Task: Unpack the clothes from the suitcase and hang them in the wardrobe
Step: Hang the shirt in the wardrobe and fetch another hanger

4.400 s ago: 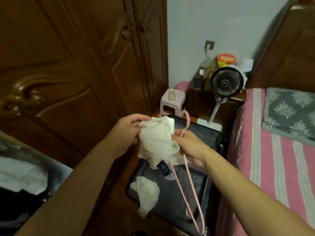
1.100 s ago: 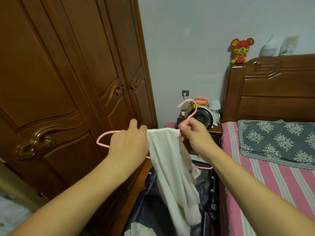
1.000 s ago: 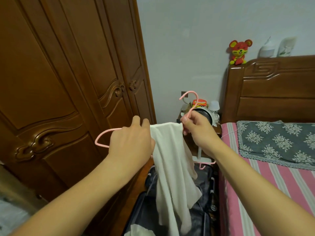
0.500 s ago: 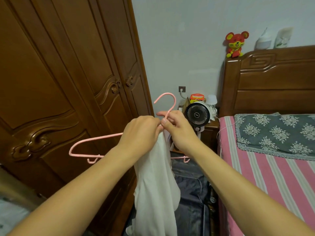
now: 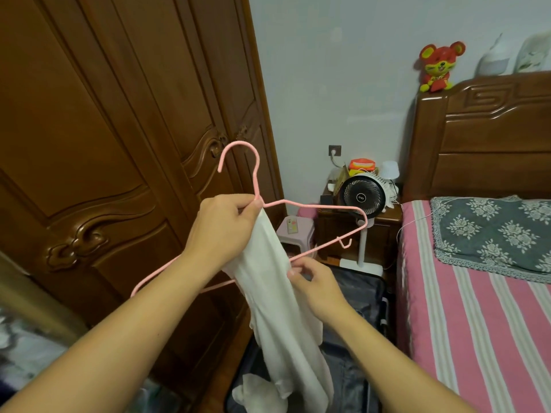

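Two bare forearms are reaching up from the lower edge of the view. Beneath them an open dark suitcase (image 5: 354, 347) is lying on the floor, wedged between the wardrobe (image 5: 98, 120) on the left and the pink-striped bed (image 5: 477, 308) on the right, leaving only a narrow strip of floor on either side; a crumpled white cloth (image 5: 253, 393) is lying at its near end. The right hand (image 5: 316, 286) is pinching the lower bar of a pink wire hanger (image 5: 316, 205) together with the edge of a white garment (image 5: 277, 299), thumb and forefinger closed, the other fingers curled. The left hand (image 5: 222, 231) is gripping the hanger at the base of its hook, fingers wrapped round the wire and the top of the garment, which is hanging down over the suitcase. The hook is standing upright just before the closed wardrobe doors. Farther back a pink plastic stool (image 5: 295, 231), a small pedestal fan (image 5: 362, 198) and a wooden nightstand (image 5: 384, 222) are filling the corner. A red plush mouse (image 5: 438, 67) is sitting on the headboard (image 5: 483, 135) against the wall.
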{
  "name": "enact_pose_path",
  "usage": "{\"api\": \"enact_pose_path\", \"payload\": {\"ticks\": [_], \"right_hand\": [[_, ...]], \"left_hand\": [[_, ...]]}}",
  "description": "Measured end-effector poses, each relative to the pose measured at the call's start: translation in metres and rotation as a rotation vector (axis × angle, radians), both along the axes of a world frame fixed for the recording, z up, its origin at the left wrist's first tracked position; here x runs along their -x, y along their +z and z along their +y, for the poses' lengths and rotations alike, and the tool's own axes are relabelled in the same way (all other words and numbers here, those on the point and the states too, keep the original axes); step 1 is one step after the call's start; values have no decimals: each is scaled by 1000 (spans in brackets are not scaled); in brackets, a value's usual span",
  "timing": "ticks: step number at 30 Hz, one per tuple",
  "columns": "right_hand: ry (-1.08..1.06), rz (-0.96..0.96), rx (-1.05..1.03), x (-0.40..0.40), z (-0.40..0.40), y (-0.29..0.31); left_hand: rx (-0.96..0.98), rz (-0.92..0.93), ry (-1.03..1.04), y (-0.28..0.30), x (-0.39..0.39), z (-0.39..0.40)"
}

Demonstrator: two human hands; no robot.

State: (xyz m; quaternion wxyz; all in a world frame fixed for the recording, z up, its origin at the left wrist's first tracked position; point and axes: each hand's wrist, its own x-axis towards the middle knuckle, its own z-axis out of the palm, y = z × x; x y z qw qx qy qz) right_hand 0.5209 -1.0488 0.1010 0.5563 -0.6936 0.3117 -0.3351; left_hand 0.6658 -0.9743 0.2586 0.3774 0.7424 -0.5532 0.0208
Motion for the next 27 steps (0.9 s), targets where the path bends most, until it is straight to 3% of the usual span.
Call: {"api": "enact_pose_path", "payload": {"ticks": [7, 9, 11, 12, 15, 17, 21, 23, 25, 27], "right_hand": [[393, 205, 65, 38, -22, -2], [493, 381, 258, 53, -26, -5], [425, 465, 590, 72, -52, -14], [348, 477, 735, 82, -70, -14], [127, 506, 1041, 109, -111, 15], [82, 462, 1165, 113, -116, 41], [-16, 194, 1214, 73, -94, 89], [38, 184, 1081, 48, -84, 100], [107, 262, 914, 39, -85, 100], [107, 508, 912, 43, -92, 97]], "left_hand": [[37, 130, -6, 7, -46, 12], [66, 210, -46, 11, -59, 17], [48, 202, -107, 12, -70, 21], [9, 125, -142, 11, -76, 24], [-248, -400, -242, -2, -89, 30], [-368, -542, -234, -15, -87, 29], [-205, -440, -240, -26, -73, 18], [-96, -334, -242, -26, -65, 10], [-11, -223, -234, -22, -58, 5], [62, -138, -211, -16, -53, 4]]}}
